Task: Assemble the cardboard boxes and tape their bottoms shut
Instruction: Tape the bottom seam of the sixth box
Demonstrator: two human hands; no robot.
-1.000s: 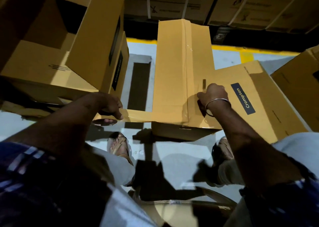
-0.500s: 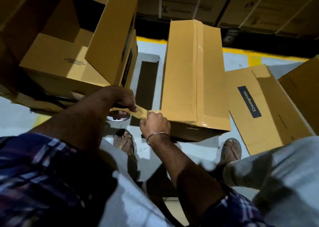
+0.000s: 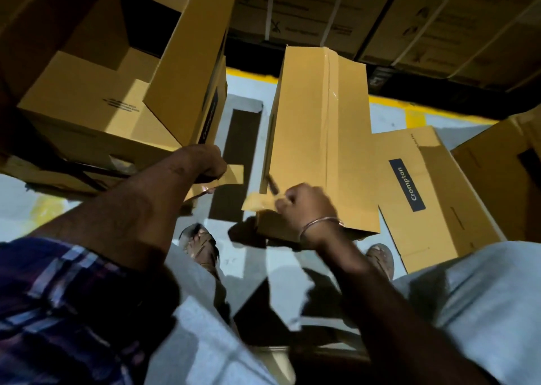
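Note:
An upright cardboard box (image 3: 304, 138) stands on the floor in front of me, with clear tape running along its seam. My left hand (image 3: 202, 162) grips the tape roll, which is mostly hidden under the fingers; a short loose tape end (image 3: 234, 174) sticks out toward the box. My right hand (image 3: 304, 206) is curled at the box's near left corner, gripping a thin dark blade-like tool (image 3: 271, 183). Its fingers lie against the severed tape tail (image 3: 257, 203) that hangs off that corner.
Open assembled boxes (image 3: 96, 100) are stacked at the left. A flat "Crompton" box (image 3: 421, 185) lies at the right, another box (image 3: 503, 174) beyond it. Strapped cartons (image 3: 409, 18) line the back behind a yellow floor line. My sandalled feet (image 3: 202, 244) stand below the box.
The tape that stretched from the roll to the box is now severed. My right hand moved from the box top to the tape, then to the box's corner; my hands drew apart.

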